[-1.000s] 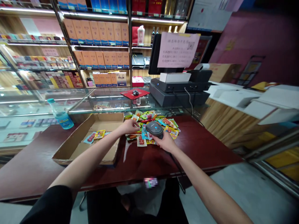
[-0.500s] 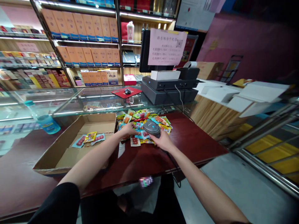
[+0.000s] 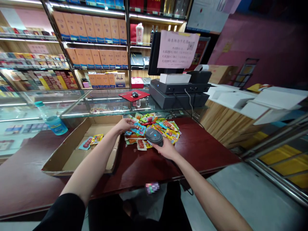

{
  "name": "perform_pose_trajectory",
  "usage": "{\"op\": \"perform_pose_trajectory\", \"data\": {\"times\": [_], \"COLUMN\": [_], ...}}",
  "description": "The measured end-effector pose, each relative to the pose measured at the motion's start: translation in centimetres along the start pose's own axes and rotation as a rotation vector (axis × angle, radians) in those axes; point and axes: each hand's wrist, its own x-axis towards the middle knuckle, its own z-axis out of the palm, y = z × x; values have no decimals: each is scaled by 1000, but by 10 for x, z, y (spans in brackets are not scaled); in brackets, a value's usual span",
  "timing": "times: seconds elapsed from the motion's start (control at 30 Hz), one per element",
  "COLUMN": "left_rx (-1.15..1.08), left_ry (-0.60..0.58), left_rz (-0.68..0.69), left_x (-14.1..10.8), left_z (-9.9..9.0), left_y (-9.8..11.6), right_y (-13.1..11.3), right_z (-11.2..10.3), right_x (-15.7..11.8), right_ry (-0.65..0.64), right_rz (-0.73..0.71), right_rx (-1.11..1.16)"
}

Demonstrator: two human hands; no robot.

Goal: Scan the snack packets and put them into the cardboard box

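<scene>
My right hand (image 3: 166,148) is wrapped round the handle of a dark grey barcode scanner (image 3: 154,136), whose head hangs over a pile of snack packets (image 3: 172,134). Between the fingers of my left hand (image 3: 126,124) is a blue snack packet (image 3: 139,128), held up at the pile's left side, close to the scanner's head. Yellow, green, red and clear packets make up the pile, some with sausage-like pieces in them. Left of it stands a shallow cardboard box (image 3: 72,146) with a few packets (image 3: 97,139) inside, partly hidden by my left forearm.
The dark red table (image 3: 192,154) meets a glass display counter (image 3: 108,96). On the counter are a bottle of blue liquid (image 3: 56,125), a mouse on a red mat (image 3: 125,95) and a cash register with a monitor (image 3: 178,96). White boxes (image 3: 271,109) stand at right.
My left hand has risen slightly from the pile with the blue packet. The scanner has shifted a little left and down relative to the pile. The view has turned slightly left.
</scene>
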Motion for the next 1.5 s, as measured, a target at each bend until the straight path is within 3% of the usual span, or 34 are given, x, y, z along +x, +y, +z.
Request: {"op": "perform_pose_trajectory", "data": {"times": [0.33, 0.8, 0.97, 1.1, 1.2, 1.37, 1.43, 1.5], "left_rx": [-16, 28, 49, 148, 242, 399, 444, 464], "left_ry": [-55, -54, -30, 42, 131, 298, 349, 348], "left_rz": [-50, -37, 14, 59, 77, -10, -17, -11], "left_x": [-5, 2, 2, -15, -42, -93, -102, -101], "left_z": [-3, -7, -10, -36, -75, -138, -148, -146], "left_y": [8, 8, 23, 42, 51, 54, 53, 51], "right_y": [10, 2, -1, 3, 8, 14, 16, 16], "right_z": [5, 4, 1, 0, 1, 4, 5, 5], "right_x": [2, 0, -1, 1, 4, 10, 10, 10], "right_ry": [-35, -35, -30, -15, -22, -67, -87, -90], "right_rz": [-43, -8, 10, 8, -5, -37, -15, 11], "right_rx": [-9, -28, -40, -28, -2, 15, 6, 0]}}
